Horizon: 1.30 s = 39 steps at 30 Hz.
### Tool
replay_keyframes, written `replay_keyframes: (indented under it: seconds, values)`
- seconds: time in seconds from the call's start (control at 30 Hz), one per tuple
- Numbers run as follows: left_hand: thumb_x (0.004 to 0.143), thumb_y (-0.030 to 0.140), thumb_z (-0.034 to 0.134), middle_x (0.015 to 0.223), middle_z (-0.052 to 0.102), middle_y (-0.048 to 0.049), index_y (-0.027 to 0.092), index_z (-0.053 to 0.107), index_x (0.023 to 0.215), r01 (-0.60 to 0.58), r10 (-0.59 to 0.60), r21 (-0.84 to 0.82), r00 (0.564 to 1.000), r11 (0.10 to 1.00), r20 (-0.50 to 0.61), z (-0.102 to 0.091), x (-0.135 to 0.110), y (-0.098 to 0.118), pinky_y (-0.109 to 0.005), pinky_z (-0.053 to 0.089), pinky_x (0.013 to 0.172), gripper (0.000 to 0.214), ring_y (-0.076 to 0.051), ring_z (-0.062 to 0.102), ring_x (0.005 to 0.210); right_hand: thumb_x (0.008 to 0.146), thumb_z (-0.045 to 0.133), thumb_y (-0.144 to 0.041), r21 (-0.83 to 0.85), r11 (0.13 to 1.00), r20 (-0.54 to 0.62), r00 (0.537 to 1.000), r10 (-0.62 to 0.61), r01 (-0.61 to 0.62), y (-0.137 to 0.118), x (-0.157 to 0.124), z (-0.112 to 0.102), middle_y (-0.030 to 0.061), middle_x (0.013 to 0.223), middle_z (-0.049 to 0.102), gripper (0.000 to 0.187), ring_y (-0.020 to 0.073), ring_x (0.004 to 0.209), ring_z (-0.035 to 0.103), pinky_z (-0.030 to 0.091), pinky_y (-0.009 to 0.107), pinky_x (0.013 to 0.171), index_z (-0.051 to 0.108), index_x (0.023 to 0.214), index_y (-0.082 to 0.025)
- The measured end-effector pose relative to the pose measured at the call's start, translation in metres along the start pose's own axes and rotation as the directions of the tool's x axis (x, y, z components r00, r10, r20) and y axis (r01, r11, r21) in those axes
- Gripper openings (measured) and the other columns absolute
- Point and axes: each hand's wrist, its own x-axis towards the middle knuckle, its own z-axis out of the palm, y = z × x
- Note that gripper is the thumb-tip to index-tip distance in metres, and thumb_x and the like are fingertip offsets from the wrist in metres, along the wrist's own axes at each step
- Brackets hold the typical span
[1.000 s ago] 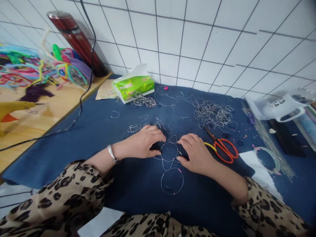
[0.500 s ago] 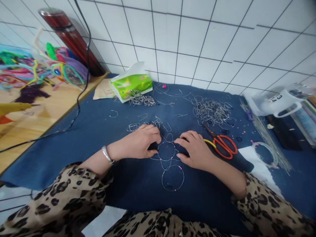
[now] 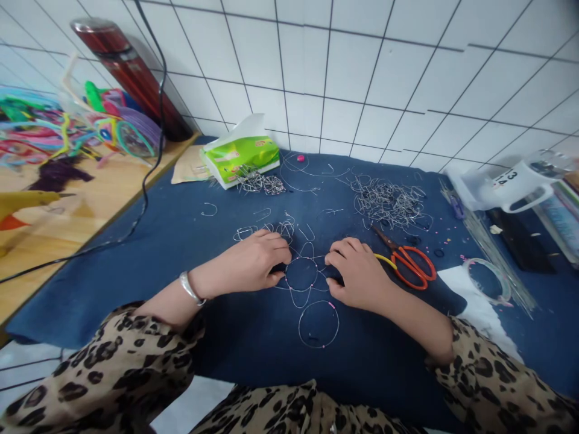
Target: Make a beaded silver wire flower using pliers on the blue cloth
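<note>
A flower-shaped wire frame (image 3: 302, 290) lies on the dark blue cloth, a round ring with small pink beads and thin wire petals around it. My left hand (image 3: 256, 262) holds its left side, fingers curled and thumb low against the wire. On the opposite side, my right hand (image 3: 357, 271) has its curled fingers and thumb on the right petals; the petal ends are hidden under both hands. Just below the flower, apart from it, sits a separate wire ring (image 3: 338, 328) with pink beads. Bent wire pieces (image 3: 244, 232) lie just beyond my left hand.
Orange-handled scissors (image 3: 414, 268) lie right of my right hand, below a heap of bent wires (image 3: 389, 202). Further right are a clear coil (image 3: 488, 280), straight wires and a white measuring cup (image 3: 502, 187). A green tissue pack (image 3: 242, 154) and black cable (image 3: 145, 187) are at left.
The wire flower has shifted slightly left with my left hand. My right hand has moved a little to the right, widening the space between the hands.
</note>
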Motion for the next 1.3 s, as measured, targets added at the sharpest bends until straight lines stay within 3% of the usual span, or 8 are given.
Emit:
replay_keyframes:
  seconds: [0.4, 0.93, 1.3]
  values:
    - [0.077, 0.023, 0.056, 0.086, 0.058, -0.0035, 0.019, 0.061, 0.088, 0.015, -0.019, -0.051, 0.997, 0.999, -0.072, 0.011, -0.009, -0.018, -0.034, 0.038, 0.083, 0.013, -0.018, 0.051, 0.085, 0.07, 0.055, -0.027, -0.05, 0.998, -0.011, 0.999, 0.049, -0.05, -0.01, 0.003, 0.001, 0.0079, 0.104, 0.053, 0.02, 0.0269, 0.104, 0.04, 0.034, 0.039, 0.081, 0.056, 0.089, -0.019]
    - [0.079, 0.021, 0.052, 0.087, 0.058, -0.0035, 0.02, 0.062, 0.09, -0.006, -0.007, -0.136, 0.995, 0.991, -0.097, 0.013, -0.009, -0.015, -0.033, 0.039, 0.083, 0.014, -0.017, 0.051, 0.084, 0.071, 0.055, -0.027, 0.024, 0.998, -0.052, 0.996, 0.066, -0.065, -0.004, -0.001, 0.007, 0.0053, 0.105, 0.053, 0.02, 0.0254, 0.105, 0.039, 0.032, 0.038, 0.083, 0.055, 0.09, -0.021]
    - [0.073, 0.017, 0.052, 0.085, 0.059, -0.0027, 0.02, 0.06, 0.085, 0.051, -0.059, -0.075, 0.992, 0.996, -0.116, 0.014, -0.009, -0.008, -0.034, 0.038, 0.081, 0.014, -0.018, 0.052, 0.082, 0.07, 0.054, -0.027, -0.036, 0.996, -0.052, 0.996, 0.075, -0.077, -0.01, -0.001, 0.004, 0.0069, 0.104, 0.053, 0.02, 0.026, 0.103, 0.04, 0.033, 0.038, 0.081, 0.056, 0.089, -0.02]
